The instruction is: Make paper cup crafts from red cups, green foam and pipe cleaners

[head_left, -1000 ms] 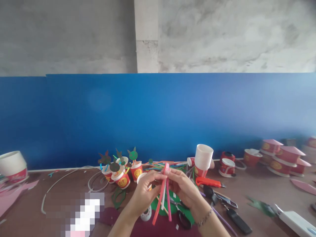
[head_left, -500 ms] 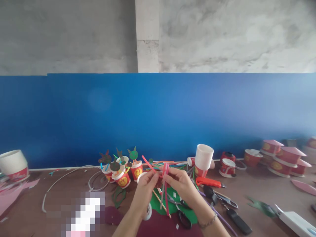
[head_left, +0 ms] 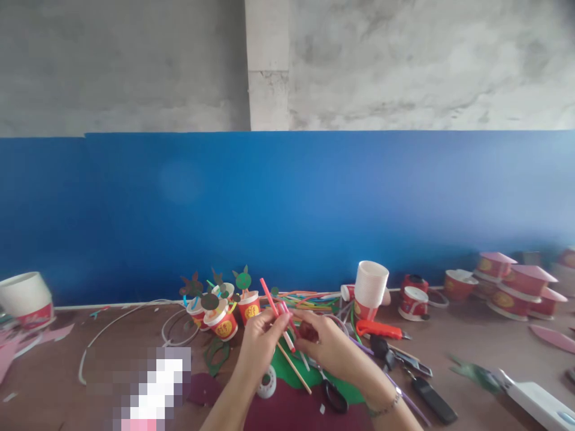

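Pinched in my left hand (head_left: 263, 335) is a pink drinking straw (head_left: 268, 293), its upper end slanting up and left. Close by on the right, my right hand (head_left: 321, 335) has its fingers curled around pink strips (head_left: 288, 317) that run between both hands; its fingertips partly hide them. Beneath the hands lie a white stick with a red end (head_left: 290, 342), a wooden stick (head_left: 294, 368) and scissors (head_left: 335, 392) with black handles. These rest over green sheet (head_left: 291, 371) and dark red sheet (head_left: 287, 413). A white tape roll (head_left: 266, 383) sits beside my left wrist.
Red paper cups (head_left: 221, 323) with green cut-out figures stand left of my hands. Stacked white cups (head_left: 372, 281), an orange cutter (head_left: 381, 330) and keys (head_left: 381, 347) are to the right. Straws (head_left: 309, 299) lie behind, along the blue wall panel (head_left: 287, 209).
The hanging pink strips have swung up from vertical to a slant between the hands. My right hand has turned, its fingers more curled. The tape roll shows more fully.
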Action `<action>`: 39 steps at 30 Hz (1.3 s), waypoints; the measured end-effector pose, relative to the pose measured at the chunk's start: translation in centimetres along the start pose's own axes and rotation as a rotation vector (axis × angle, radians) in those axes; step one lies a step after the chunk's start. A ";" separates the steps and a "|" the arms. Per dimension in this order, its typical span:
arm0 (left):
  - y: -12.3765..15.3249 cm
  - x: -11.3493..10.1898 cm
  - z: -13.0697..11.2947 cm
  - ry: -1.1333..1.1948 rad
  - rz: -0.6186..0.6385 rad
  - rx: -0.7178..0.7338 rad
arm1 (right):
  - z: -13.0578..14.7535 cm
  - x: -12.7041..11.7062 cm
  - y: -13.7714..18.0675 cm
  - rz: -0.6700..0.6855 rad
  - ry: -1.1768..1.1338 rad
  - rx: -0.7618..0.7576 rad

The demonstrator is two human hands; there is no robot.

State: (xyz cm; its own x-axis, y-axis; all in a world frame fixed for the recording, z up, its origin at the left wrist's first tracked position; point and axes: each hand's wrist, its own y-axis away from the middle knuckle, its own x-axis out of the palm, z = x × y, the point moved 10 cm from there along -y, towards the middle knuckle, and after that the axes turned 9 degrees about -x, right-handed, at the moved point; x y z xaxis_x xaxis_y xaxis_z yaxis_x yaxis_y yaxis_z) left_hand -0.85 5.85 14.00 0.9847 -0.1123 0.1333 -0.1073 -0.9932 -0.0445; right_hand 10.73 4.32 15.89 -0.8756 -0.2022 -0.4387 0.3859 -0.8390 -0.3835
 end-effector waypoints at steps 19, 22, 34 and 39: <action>0.7 2.0 0.1 -0.183 0.189 -0.091 | -1.9 -0.6 -0.4 -0.352 -0.569 0.141; 0.6 2.0 0.8 -0.222 0.201 -0.119 | -1.8 0.1 -0.6 -0.207 -0.388 0.132; 0.5 2.1 2.5 -0.290 0.267 -0.184 | -2.4 -0.9 -0.3 -0.250 -0.239 0.166; 2.3 2.7 3.8 -0.608 0.453 -0.286 | -1.4 1.1 -0.4 -0.027 -0.099 0.104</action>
State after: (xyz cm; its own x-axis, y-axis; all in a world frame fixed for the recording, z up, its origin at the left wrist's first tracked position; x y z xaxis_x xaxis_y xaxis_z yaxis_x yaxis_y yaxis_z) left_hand 2.07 3.36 10.53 0.7305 -0.5517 -0.4024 -0.4636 -0.8334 0.3009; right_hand 9.98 5.12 14.44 -0.9116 -0.2231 -0.3452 0.3340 -0.8916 -0.3057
